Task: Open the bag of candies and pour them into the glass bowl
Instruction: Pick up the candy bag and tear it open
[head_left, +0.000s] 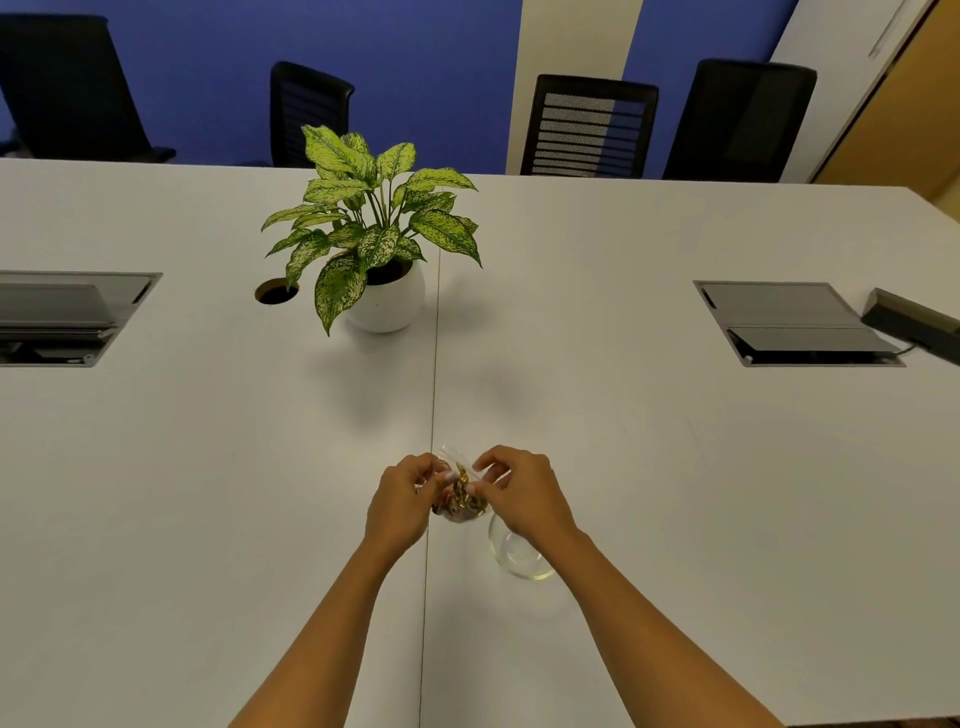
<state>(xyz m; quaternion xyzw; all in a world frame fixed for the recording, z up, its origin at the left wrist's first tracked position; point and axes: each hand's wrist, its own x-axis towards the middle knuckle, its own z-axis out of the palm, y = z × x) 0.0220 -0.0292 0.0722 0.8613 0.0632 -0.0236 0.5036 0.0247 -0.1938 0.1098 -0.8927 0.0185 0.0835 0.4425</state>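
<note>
While both hands pinch it from either side, the bag of candies (460, 493) hangs between them, a small clear plastic pouch with its upper edge gripped in the fingertips and its filled lower part drooping below. The candies (462, 503) inside show as a dark and gold clump gathered at the bottom; whether the top of the bag is parted or sealed cannot be told at this size. The left hand (402, 501) grasps the bag's left side with curled fingers, and the right hand (524, 493) grasps its right side the same way, thumb and fingers closed on the plastic. Just beside the bag, toward the person and slightly to the right, the glass bowl (517, 553) stands on the white table (208, 467), partly covered by the right wrist, and it looks empty. The bag is held near the seam that runs down the middle of the table. Well beyond the hands a potted plant (374, 234) with speckled green leaves stands in a round white pot, a round cable hole (276, 291) just to its left. Two grey cable hatches are set into the tabletop, one far left (72, 317) and one far right (789, 322). Black office chairs (589, 127) line the far edge before a blue wall (415, 62)
</note>
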